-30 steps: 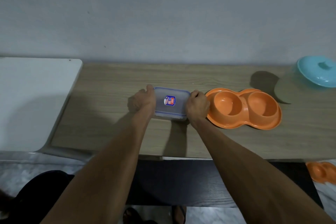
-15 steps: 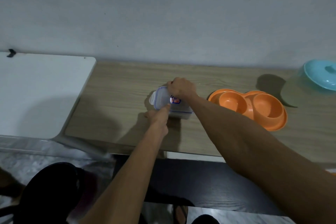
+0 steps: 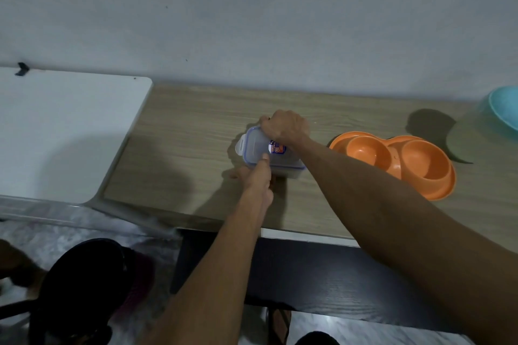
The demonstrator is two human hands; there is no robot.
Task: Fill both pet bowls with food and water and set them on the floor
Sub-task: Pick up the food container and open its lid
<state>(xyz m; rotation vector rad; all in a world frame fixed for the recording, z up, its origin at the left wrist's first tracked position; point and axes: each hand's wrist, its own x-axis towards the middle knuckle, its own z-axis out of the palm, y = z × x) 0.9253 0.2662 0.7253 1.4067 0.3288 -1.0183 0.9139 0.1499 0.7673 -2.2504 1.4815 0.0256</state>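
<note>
While both hands work at it, the container (image 3: 259, 148), a clear rectangular box with a blue-edged lid and a small sticker (image 3: 276, 147) on top, sits near the middle of the wooden desk (image 3: 182, 148), slightly skewed to the desk's front edge. The right hand (image 3: 286, 127) reaches over from four o'clock and clamps the box's far edge at twelve o'clock, knuckles up, its fingers (image 3: 265, 120) curled down over the rim and grasping it. The left hand (image 3: 259, 176) comes in from six o'clock; its thumb lies flat on the lid beside the sticker, and the other fingers (image 3: 238, 173) are tucked against the near wall, so the hand pinches the box's near edge. At the box's nine o'clock end, a pale locking flap (image 3: 239, 145) sticks outward from the lid.

At three o'clock of the box, apart from it, the orange double pet bowl (image 3: 395, 155) rests on the desk with both wells bare. Beyond it, at two o'clock by the frame's edge, part of a teal round thing (image 3: 504, 109) shows. A white surface (image 3: 64, 134) adjoins the desk at nine o'clock. A plain grey wall (image 3: 252, 22) stands behind. Down at seven o'clock, a dark rounded seat (image 3: 81, 283) stands on the floor
</note>
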